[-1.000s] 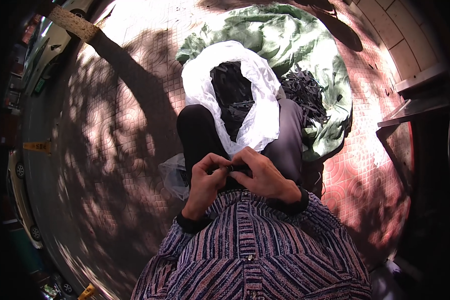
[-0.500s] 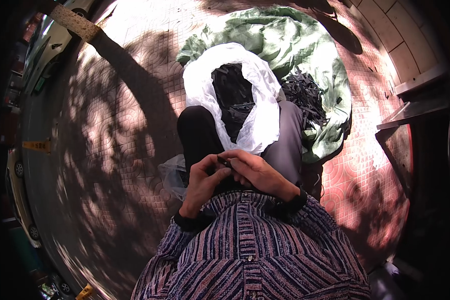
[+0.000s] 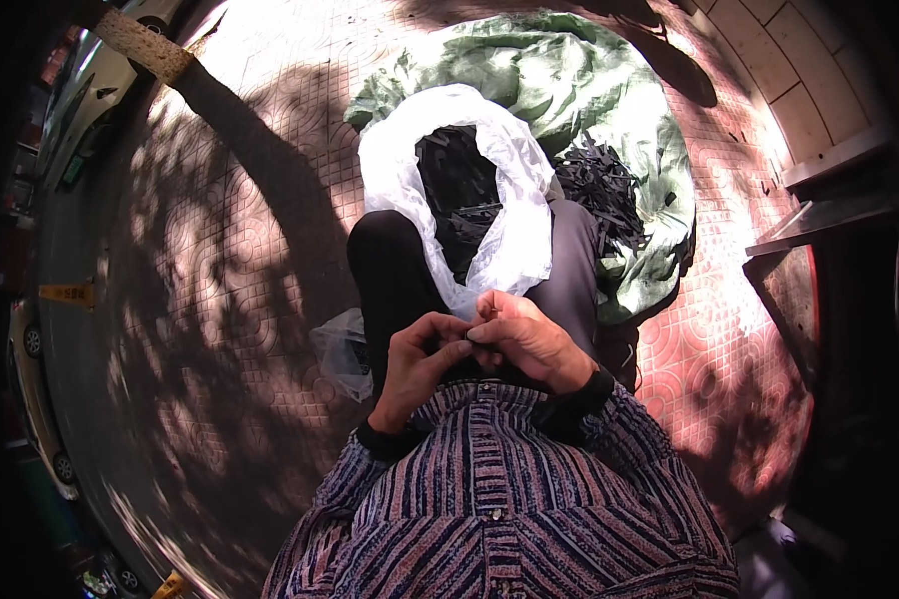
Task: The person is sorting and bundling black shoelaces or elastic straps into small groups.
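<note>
Both hands meet in front of my lap, fingertips touching. My left hand (image 3: 418, 361) is closed in a pinch, thumb against the bent forefinger. My right hand (image 3: 537, 345) pinches at the same spot from the other side. Between them is a small black piece (image 3: 469, 344), almost wholly covered by the fingers; its exact shape cannot be made out. Just beyond the hands, between my knees, stands an open white plastic bag (image 3: 525, 215). Many flat black strips (image 3: 456, 175) fill it.
A green woven sheet (image 3: 544, 65) lies on the paving behind the bag, with a heap of loose black strips (image 3: 601, 190) on its right part. A clear plastic bag (image 3: 342, 354) sits beside my left knee. A metal ledge (image 3: 819, 225) juts out at right. Parked cars (image 3: 40, 389) line the left.
My right hand has turned, its fingers lifting and its thumb now pressing near the left fingertips. The black piece, plainer before, is now mostly covered. The left hand stays nearly in place.
</note>
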Demonstrator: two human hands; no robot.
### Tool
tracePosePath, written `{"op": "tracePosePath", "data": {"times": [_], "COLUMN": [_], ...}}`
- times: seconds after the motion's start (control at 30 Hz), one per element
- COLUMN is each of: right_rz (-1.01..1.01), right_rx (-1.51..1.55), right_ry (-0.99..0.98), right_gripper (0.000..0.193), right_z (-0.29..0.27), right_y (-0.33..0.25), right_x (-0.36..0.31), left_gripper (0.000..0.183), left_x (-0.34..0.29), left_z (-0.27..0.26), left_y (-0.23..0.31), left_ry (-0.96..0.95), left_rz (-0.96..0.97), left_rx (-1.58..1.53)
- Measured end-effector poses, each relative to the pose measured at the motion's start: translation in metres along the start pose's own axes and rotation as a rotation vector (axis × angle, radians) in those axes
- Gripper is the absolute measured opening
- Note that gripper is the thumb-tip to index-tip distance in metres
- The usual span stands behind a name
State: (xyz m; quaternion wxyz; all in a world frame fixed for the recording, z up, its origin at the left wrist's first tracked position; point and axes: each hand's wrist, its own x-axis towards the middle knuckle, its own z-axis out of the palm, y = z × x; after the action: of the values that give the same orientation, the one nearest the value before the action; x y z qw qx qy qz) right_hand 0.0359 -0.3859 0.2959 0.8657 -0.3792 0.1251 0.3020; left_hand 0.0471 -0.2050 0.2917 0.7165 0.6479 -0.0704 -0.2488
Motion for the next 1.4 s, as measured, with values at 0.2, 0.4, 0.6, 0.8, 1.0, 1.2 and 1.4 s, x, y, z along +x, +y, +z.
{"op": "tracePosePath", "data": {"times": [0.2, 0.4, 0.6, 0.8, 1.0, 1.2, 1.4], "right_rz": [0.019, 0.159, 0.007, -0.136, -0.388, -1.149, -0.893], "right_rx": [-0.207, -0.414, -0.234, -0.671, -0.780, -1.702, -1.846], "right_ry": [0.024, -0.070, -0.024, 0.286, 0.369, 0.886, 0.351], "right_gripper": [0.030, 0.036, 0.041, 0.043, 0.030, 0.036, 0.020], "right_z": [0.003, 0.002, -0.006, 0.001, -0.022, -0.036, -0.098], "right_y": [-0.005, -0.009, 0.005, 0.013, -0.017, -0.082, -0.034], "right_x": [0.000, -0.007, -0.002, 0.005, 0.003, 0.024, 0.167], "left_gripper": [0.015, 0.017, 0.025, 0.019, 0.018, 0.020, 0.018], "left_x": [0.000, 0.001, 0.007, 0.001, 0.011, 0.004, 0.002], "left_z": [0.002, -0.004, -0.004, 0.014, 0.003, -0.023, -0.025], "left_y": [0.008, 0.005, 0.004, 0.003, 0.006, -0.008, 0.002], "left_ry": [-0.062, -0.082, 0.199, 0.041, 0.099, 0.211, -0.003], "left_rz": [0.011, 0.158, -0.155, -0.082, -0.335, -0.525, -0.373], "left_rx": [-0.030, 0.251, -0.208, -0.009, -0.477, -0.689, -0.582]}}
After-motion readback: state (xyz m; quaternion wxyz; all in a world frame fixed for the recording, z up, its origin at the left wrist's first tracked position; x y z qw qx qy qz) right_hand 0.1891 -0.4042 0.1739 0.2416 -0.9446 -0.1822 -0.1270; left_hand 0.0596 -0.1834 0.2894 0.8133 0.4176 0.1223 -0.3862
